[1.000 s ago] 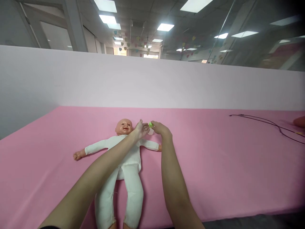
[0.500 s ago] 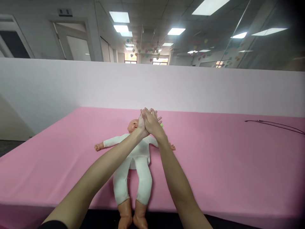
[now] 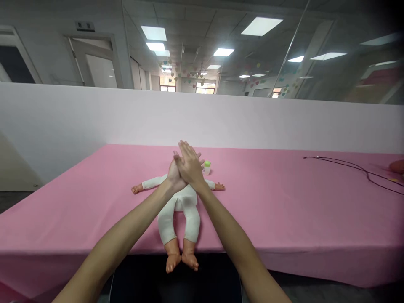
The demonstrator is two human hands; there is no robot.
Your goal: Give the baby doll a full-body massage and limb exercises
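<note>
so the doll (image 3: 190, 201) is laid out lengthwise on the pink-covered desk (image 3: 284, 206), sort of left of centre in the view. its long axis runs from the near edge back toward the white wall (image 3: 236, 122), pretty much straight away from the camera, with the head end at the far side and the feet (image 3: 181, 256) pointing at the person and poking out past the near edge. arms are flung out sideways, one each way, so it makes a rough t shape. can't see its head at all, the hands are in front of it

the left hand (image 3: 176, 176) and right hand (image 3: 190, 167) are up over the doll's upper body, palms pressed together and crossing at an angle. both are opened out flat rather than curled, right one nearer the camera with its fingers aimed up and a bit left, left one's fingertips peeking out on the other side. can't tell if there's anything between the palms

just to the right of the hands there's a small bottle (image 3: 207, 170) standing upright, green lid on top, near the doll's outstretched arm. way over right a thin dark cable (image 3: 347, 163) runs across the desk to the edge of the view
</note>
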